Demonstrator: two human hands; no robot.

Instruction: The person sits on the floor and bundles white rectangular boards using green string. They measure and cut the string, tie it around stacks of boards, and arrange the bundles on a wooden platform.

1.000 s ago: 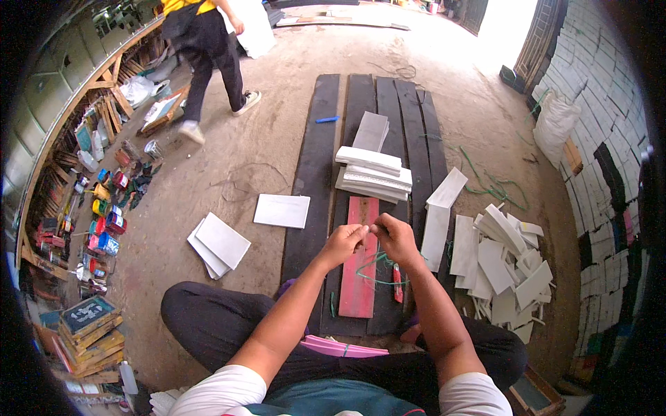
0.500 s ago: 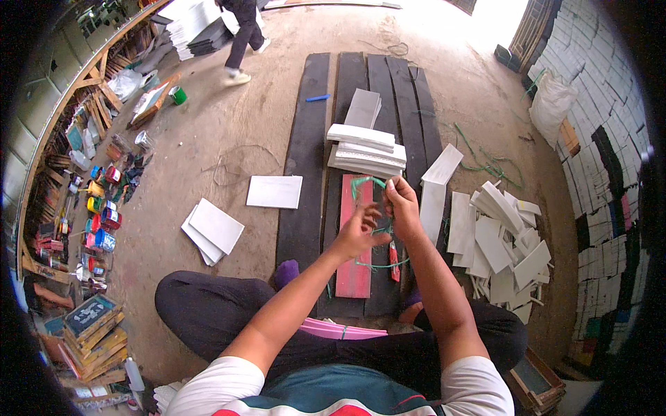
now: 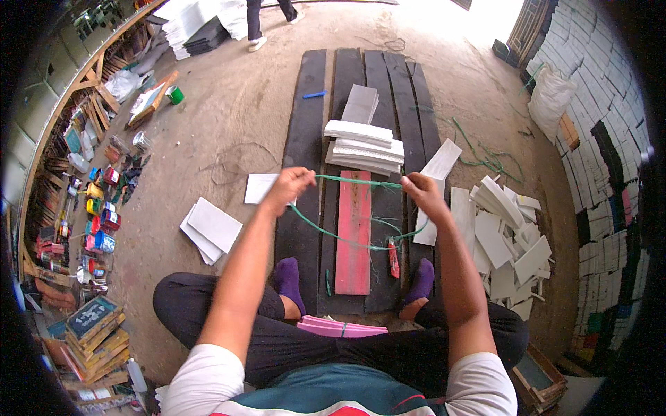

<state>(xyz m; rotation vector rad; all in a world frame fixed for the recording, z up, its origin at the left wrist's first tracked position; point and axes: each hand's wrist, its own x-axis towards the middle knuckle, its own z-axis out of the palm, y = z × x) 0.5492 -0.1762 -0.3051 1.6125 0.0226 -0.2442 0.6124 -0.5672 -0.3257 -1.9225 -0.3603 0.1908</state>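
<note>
A green plastic string [image 3: 357, 179] stretches between my two hands above a red board [image 3: 354, 270]. My left hand [image 3: 290, 187] pinches one part of it, over the white sheet at left. At the other side my right hand [image 3: 424, 194] grips it beside a long white strip [image 3: 438, 166]. More of the string droops below in a wide curve, crossing the red board. A red-handled cutter [image 3: 394, 260] lies just right of that board. Beyond it sits a stack of white slabs [image 3: 364, 149]. Pink sheets [image 3: 343, 327] tied with green string rest against my lap.
Black planks [image 3: 305, 139] lie on the floor before me, with a blue stick [image 3: 314, 94] on one. White offcuts [image 3: 506, 236] are heaped at right, near loose green string [image 3: 485, 163]. White sheets [image 3: 214, 225] lie at left. Paint cans [image 3: 104, 222] line the left side. A person [image 3: 258, 21] stands far ahead.
My hands have moved apart, the left one farther left, drawing the bunched green string out into a long span. The person in the distance has walked farther away.
</note>
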